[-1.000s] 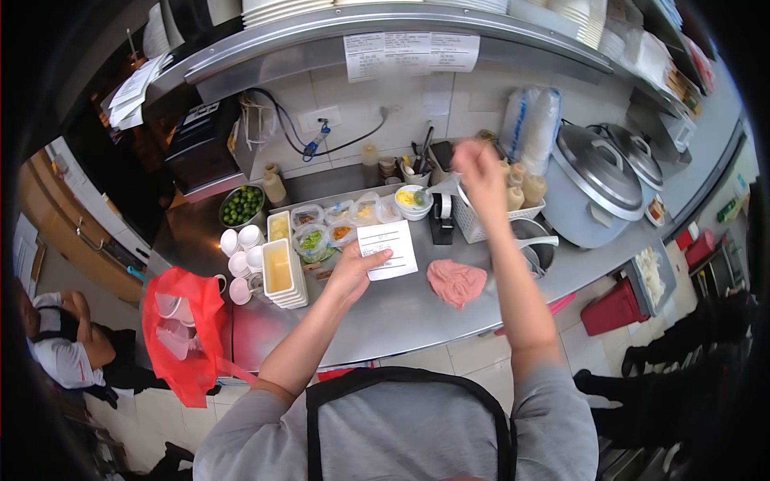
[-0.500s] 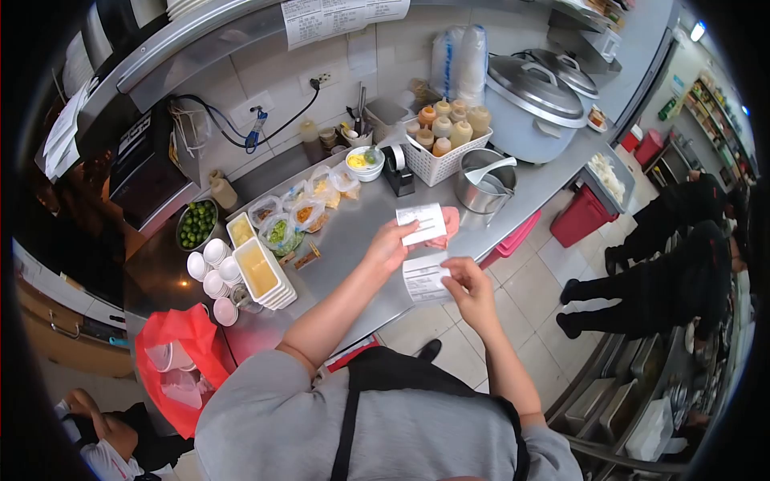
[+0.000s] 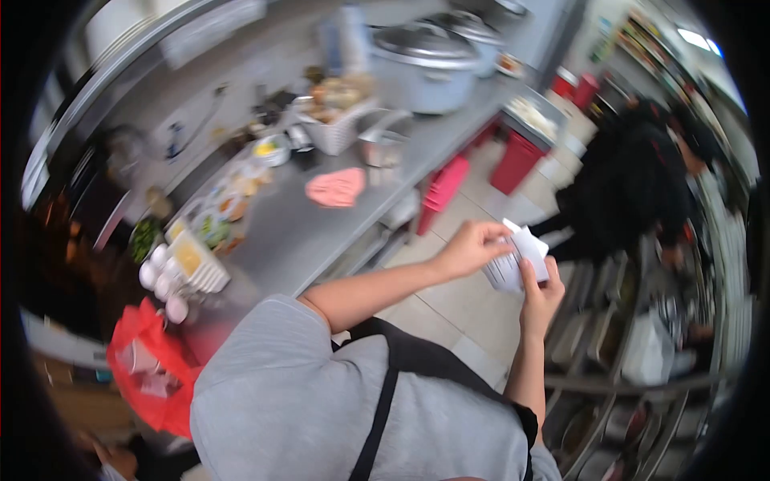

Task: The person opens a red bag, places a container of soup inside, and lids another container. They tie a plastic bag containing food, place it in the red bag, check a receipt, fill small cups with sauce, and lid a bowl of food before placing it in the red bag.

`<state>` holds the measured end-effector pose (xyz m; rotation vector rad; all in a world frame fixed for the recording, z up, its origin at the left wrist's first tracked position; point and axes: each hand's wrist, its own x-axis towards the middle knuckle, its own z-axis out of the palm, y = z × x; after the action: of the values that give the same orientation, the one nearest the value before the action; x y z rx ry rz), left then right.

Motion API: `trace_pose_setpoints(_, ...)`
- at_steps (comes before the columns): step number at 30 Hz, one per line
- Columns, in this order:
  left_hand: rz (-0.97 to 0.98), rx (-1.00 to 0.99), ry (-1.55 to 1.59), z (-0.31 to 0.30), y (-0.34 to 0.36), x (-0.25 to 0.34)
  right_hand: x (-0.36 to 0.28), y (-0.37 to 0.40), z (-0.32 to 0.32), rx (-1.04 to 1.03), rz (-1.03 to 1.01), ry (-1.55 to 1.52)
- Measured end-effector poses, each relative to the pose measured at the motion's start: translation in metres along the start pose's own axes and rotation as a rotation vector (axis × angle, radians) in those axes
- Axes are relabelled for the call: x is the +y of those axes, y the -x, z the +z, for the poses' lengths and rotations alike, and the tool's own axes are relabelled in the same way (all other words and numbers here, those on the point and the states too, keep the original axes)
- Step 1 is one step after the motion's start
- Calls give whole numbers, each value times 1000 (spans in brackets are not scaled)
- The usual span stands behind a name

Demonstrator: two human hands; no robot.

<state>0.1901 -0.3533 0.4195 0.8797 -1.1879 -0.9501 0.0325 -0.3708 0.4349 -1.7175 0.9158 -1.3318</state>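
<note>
My left hand [image 3: 473, 248] pinches white paper slips [image 3: 504, 271] at their upper left edge. On their right side my right hand [image 3: 541, 284] grips the same slips, its thumb and fingers around the edge. The slips overlap and look partly folded, held over the floor away from the counter. Blur hides the print on them. A pink cloth [image 3: 335, 187] lies on the steel counter [image 3: 293, 232], to the left of both hands.
A metal pot [image 3: 383, 144], a basket of bottles [image 3: 333, 132] and large cookers [image 3: 425, 68] line the counter. White tubs [image 3: 210, 276] and a red bag [image 3: 132, 361] sit lower left. People in dark clothes [image 3: 634, 184] stand at right beside tray racks.
The view has turned right. Both hands have moved away from the counter with the slips, which were apart and now overlap. The pink cloth is now uncovered.
</note>
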Motion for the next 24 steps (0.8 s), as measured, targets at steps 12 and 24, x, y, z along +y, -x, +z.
trace_pose_setpoints(12, -184, -517, 144, 283, -128, -59, 37, 63, -324, 646, 43, 395)
trace_pose_setpoints(24, -147, -758, 515, 617, -282, -126, 109, 125, -410, 1090, 408, 700)
